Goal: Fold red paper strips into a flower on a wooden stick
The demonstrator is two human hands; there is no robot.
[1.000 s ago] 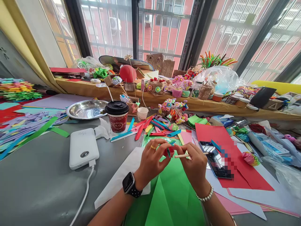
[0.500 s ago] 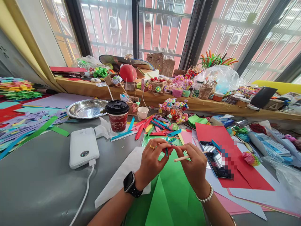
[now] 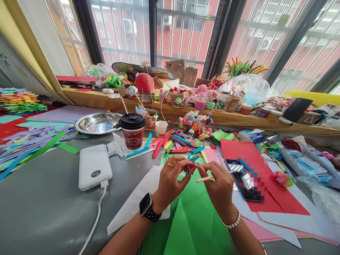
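My left hand (image 3: 174, 177), with a ring and a black-strapped watch, is closed on a small folded paper piece (image 3: 189, 170) in red and teal. The fingertips cover much of it, so its full shape is hidden. Close beside, my right hand (image 3: 217, 182) has its thumb and forefinger at the right side of the same piece. A thin wooden stick (image 3: 205, 179) is gripped in that hand too, its end poking out to the left. Below both hands lie green paper sheets (image 3: 196, 219), one with crease lines, and a white sheet (image 3: 135, 198) shows to their left.
On the left are a white power bank (image 3: 95, 166) with its cable, a lidded cup (image 3: 132, 131) and a metal dish (image 3: 98, 123). Paper strips (image 3: 183, 138) lie ahead. To the right, a phone (image 3: 244, 180) rests on red paper (image 3: 281, 194) near a paper flower (image 3: 283, 179).
The folded paper piece has turned slightly between my fingers, showing more of its red and teal layers. My hands stay in nearly the same place.
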